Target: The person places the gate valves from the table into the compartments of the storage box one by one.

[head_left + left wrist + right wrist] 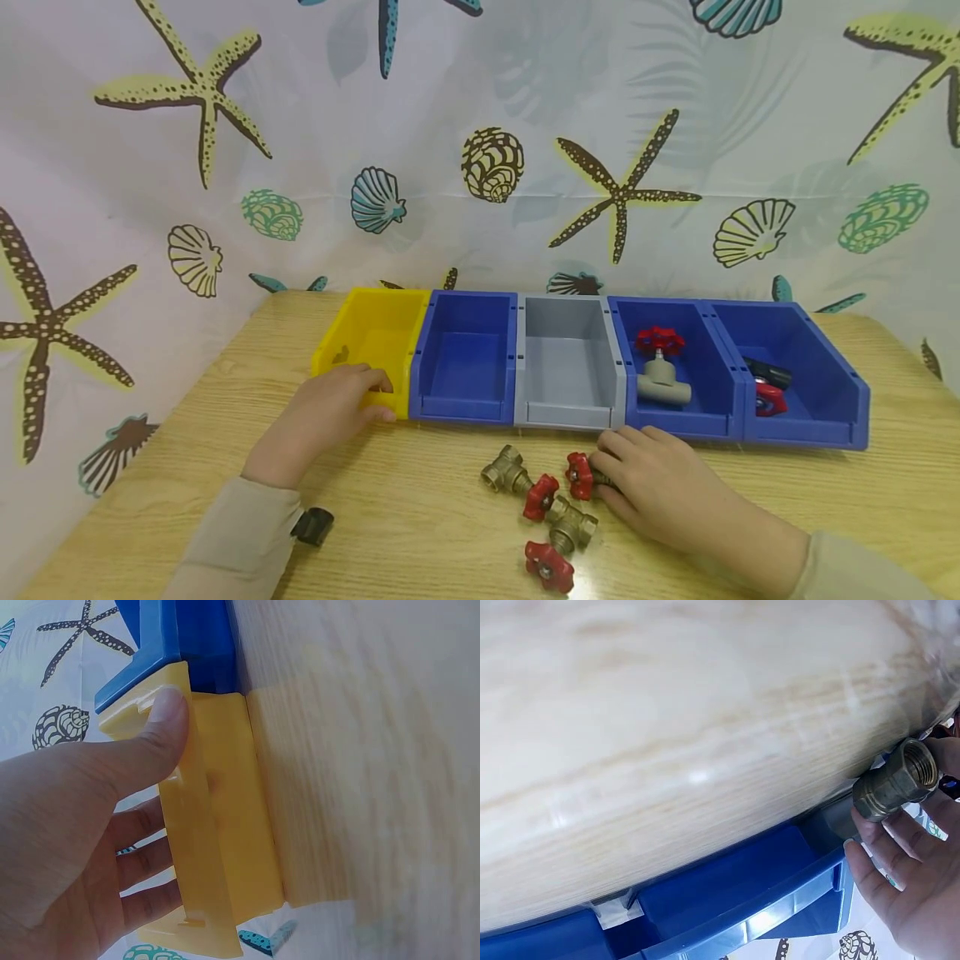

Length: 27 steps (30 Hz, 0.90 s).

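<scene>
Sleeves angled inward, left hand pinching yellow bin, right hand gripping brass valve

Head: looks forward and down over the bench, farthest from the yellow bin.
Left wrist: close at its front, turned sideways.
Right wrist: low, upside down, near blue bins right of it.
Yellow bin: shared by head, left wrist.

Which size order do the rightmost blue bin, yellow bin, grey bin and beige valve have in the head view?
Largest: rightmost blue bin
Then: yellow bin, grey bin (too alike to rank)
Smallest: beige valve
</scene>
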Tool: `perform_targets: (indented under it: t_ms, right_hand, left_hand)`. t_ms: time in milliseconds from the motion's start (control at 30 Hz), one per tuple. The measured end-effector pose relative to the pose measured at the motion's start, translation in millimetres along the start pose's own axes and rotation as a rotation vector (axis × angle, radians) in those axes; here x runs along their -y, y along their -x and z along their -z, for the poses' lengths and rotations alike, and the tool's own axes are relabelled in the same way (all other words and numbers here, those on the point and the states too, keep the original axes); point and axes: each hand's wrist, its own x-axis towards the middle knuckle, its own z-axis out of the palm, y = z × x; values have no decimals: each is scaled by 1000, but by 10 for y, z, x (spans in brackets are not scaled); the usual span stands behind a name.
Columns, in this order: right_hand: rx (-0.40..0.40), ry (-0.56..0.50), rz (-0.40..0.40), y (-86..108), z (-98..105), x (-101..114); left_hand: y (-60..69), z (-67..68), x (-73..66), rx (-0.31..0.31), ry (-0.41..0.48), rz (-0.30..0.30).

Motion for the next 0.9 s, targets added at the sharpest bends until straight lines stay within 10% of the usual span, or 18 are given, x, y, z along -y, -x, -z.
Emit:
perform_targets:
  t_ms: [900]
  right_hand:
    - [0, -76, -23, -30, 35, -26]
  left_hand:
    - [-6, -14, 10, 4, 1, 5]
